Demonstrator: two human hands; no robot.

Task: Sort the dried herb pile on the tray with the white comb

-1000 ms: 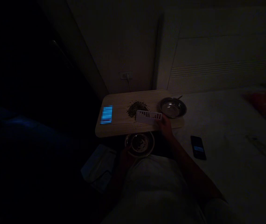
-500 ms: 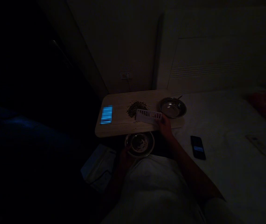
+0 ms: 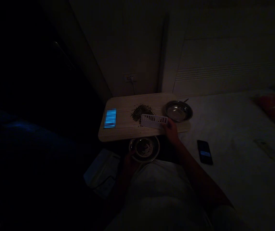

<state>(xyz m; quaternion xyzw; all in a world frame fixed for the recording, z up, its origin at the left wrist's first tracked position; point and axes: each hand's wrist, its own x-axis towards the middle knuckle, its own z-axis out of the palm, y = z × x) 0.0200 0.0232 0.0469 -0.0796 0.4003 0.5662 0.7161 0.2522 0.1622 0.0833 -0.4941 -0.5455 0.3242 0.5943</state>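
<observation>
The room is very dark. My right hand (image 3: 171,131) is closed on the right end of a white slotted plastic piece (image 3: 154,120), which rests on a pale wooden board (image 3: 123,128) just in front of a pile of small dark bits (image 3: 139,111). My left hand (image 3: 129,159) grips the near left rim of a metal bowl (image 3: 144,149) held below the board's front edge; the bowl has some dark bits inside.
A second metal bowl (image 3: 178,111) stands on the board's right end. A glowing blue screen (image 3: 110,118) lies at the board's left. A dark phone (image 3: 204,152) lies on the pale bed surface to the right. A wall socket (image 3: 130,77) sits behind.
</observation>
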